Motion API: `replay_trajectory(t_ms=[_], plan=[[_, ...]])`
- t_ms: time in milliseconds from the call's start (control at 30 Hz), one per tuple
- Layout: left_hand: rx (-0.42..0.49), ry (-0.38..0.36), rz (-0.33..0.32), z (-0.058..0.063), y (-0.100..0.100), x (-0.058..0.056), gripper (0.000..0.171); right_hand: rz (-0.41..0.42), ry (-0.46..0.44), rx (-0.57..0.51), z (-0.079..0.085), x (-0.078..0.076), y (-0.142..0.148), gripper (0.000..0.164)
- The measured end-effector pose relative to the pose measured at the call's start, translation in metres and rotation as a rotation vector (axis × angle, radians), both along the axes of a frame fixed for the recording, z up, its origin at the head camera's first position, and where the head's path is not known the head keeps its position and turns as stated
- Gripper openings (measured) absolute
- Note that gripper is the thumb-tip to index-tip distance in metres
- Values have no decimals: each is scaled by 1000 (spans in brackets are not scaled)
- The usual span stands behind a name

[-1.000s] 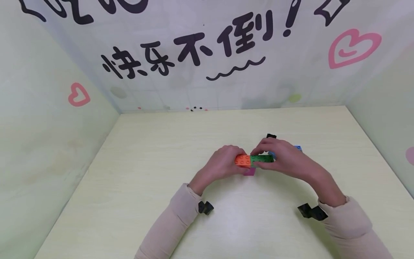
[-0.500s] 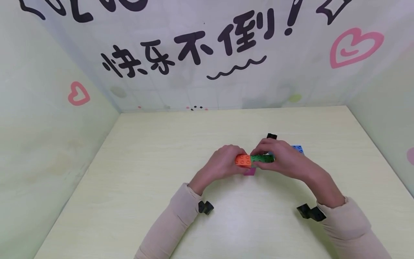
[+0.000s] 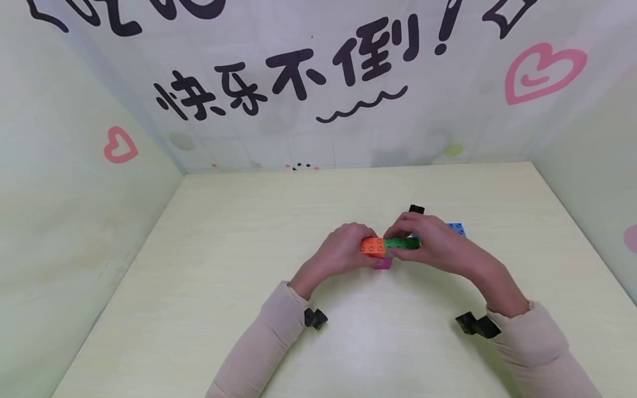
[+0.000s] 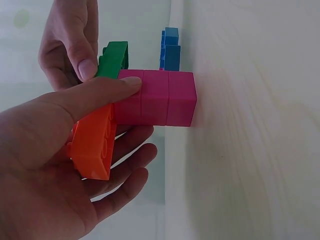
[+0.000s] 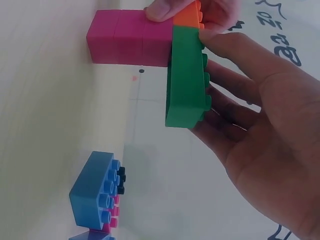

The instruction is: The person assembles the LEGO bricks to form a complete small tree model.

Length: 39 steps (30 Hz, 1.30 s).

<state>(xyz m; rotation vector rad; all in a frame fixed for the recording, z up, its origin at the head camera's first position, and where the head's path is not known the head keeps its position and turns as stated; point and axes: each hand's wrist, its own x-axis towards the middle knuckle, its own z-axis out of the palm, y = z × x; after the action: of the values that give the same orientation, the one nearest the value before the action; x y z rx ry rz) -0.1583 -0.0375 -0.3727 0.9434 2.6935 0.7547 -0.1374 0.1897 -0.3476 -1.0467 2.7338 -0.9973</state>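
Observation:
Several toy building bricks are joined into a T shape. Its stem is an upright column of three magenta bricks (image 4: 167,97) on the table. Across the top, an orange brick (image 3: 372,246) overhangs to the left and a green brick (image 3: 402,243) to the right, end to end. My left hand (image 3: 343,249) holds the upper column, thumb against the top magenta brick and fingers behind, with the orange brick inside the grip. The right hand (image 3: 438,243) pinches the green brick near the joint; its thumb shows on the studded top in the right wrist view.
Behind the right hand lie loose bricks: a blue one (image 5: 92,190), a second blue one (image 5: 92,236), a pink one (image 5: 114,212) and a black one (image 3: 417,209). Printed walls border the pale table (image 3: 249,221) at the back and sides.
Almost nothing differs: both hands keep their hold on the joined bricks. The right hand and forearm have shifted very slightly left.

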Motion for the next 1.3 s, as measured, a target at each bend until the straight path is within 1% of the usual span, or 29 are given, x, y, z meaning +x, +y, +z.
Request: replay_trajectory(t_ms=[67,100,167,233,300,367,400,467,567,767,967,1100,1200,1300], plan=[[2,-7,7,-1,0,0,37,-26,12,8,2,-2,5,23],[1,-12,9,-1,0,0,38,-58,28,19,3,-3,8,22],[-1,-16,13,-2,0,-1,38,-148,68,67,6,-6,18,19],[-6,-23,15,-3,1,-1,39,-243,80,151,7,-8,28,16],[-12,-30,21,-2,1,-1,40,-298,49,261,5,-10,36,18],[-18,-34,25,-1,2,0,41,-314,-1,354,-1,-12,41,25],[-19,-35,26,-1,2,0,41,-315,-24,386,-4,-14,43,28],[-20,-35,27,-1,3,0,40,-317,-50,416,-10,-16,44,32],[-20,-36,27,-1,3,0,40,-324,-64,426,-16,-18,44,33],[-25,-45,33,-1,3,1,40,-308,-80,436,-18,-17,43,37],[-17,-41,33,0,2,0,40,-293,-64,436,-18,-18,44,38],[-17,-54,39,0,2,0,41,-289,-51,421,-13,-18,45,36],[-15,-67,42,-1,3,0,42,-314,-17,370,-2,-13,46,35],[-6,-81,45,-2,3,0,42,-337,34,247,10,-8,43,36]])
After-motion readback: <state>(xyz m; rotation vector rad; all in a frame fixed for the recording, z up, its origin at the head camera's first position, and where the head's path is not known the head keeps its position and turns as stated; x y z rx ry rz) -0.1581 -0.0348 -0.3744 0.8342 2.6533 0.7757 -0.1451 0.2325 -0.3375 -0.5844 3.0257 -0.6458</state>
